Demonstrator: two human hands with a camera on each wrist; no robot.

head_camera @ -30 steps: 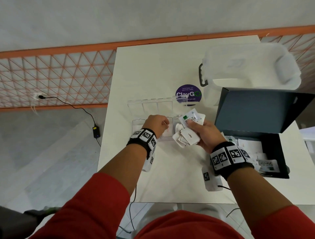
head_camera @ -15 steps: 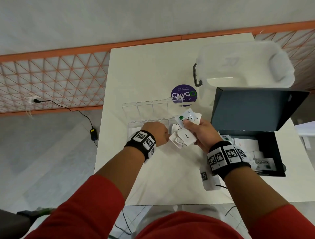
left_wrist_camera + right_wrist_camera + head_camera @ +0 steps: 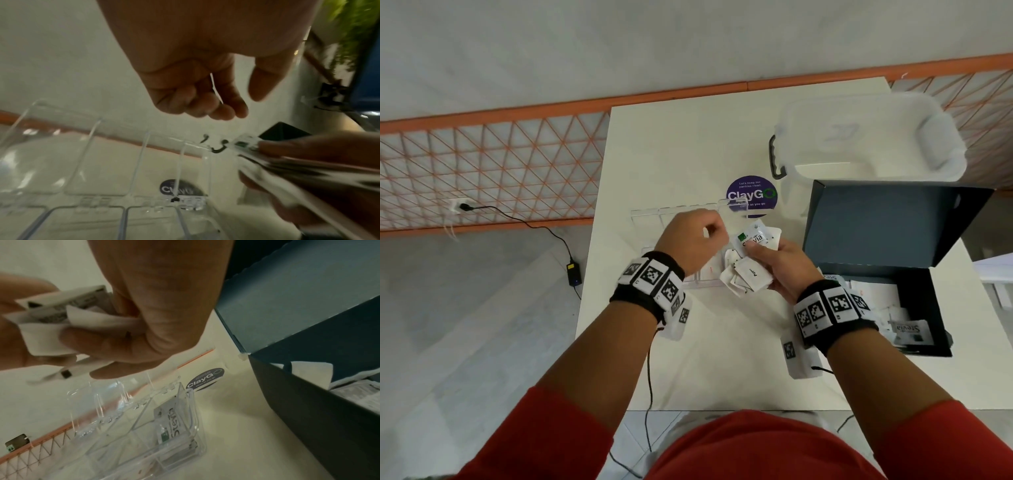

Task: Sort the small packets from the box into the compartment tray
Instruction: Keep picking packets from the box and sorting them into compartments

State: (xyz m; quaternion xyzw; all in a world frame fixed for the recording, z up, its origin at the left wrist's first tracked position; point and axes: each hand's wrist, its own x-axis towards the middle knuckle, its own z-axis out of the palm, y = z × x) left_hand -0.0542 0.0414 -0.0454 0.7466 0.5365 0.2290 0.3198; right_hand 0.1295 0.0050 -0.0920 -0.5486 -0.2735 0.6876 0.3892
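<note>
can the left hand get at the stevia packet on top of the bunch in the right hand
Probably yes: the left hand hovers over the tray right beside the Stevia packet, which sticks out above the right hand, nothing between them.

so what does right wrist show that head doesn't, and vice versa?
Only right wrist: a Stevia packet standing in the end compartment of the clear plastic compartment tray.

Only head: the left hand raised over the tray with fingers curled, the translucent lidded storage bin, and a black cable on the floor.

Both: the right hand gripping a bunch of small white packets, the open dark blue cardboard box, the round purple ClayGo sticker and the white table.
</note>
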